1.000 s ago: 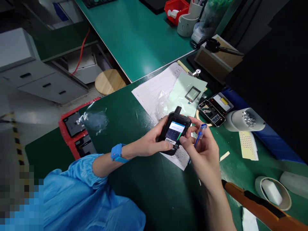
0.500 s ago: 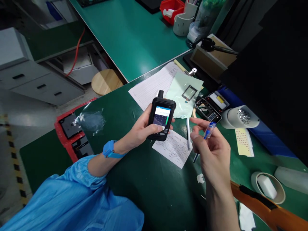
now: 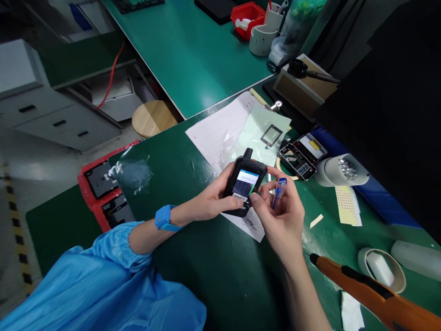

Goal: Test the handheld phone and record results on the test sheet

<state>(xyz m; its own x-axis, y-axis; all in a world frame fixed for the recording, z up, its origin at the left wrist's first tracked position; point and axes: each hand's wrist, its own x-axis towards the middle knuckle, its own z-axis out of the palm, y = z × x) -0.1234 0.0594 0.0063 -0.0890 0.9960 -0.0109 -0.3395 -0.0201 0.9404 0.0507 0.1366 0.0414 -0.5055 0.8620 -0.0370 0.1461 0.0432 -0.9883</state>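
My left hand [image 3: 215,197] grips a black handheld device [image 3: 245,183] with a lit screen and a short antenna, holding it above the green bench. My right hand [image 3: 279,211] holds a blue pen [image 3: 278,193] between its fingers while its thumb presses the device's lower right corner. Under the device lies a small printed paper slip [image 3: 253,224]. A blue wrist strap [image 3: 164,218] sits on my left wrist.
An opened device housing [image 3: 302,160] lies right of my hands, beside a white cup of screws [image 3: 341,171]. An orange electric screwdriver [image 3: 368,294] lies at the lower right. Paper sheets [image 3: 220,131], a tape roll [image 3: 379,269] and a red tray [image 3: 103,188] surround the green bench [image 3: 213,276].
The device dropped back down and to the right, toward my right hand. My right hand closed in from the right and its thumb now touches the device; half a second ago it was apart.
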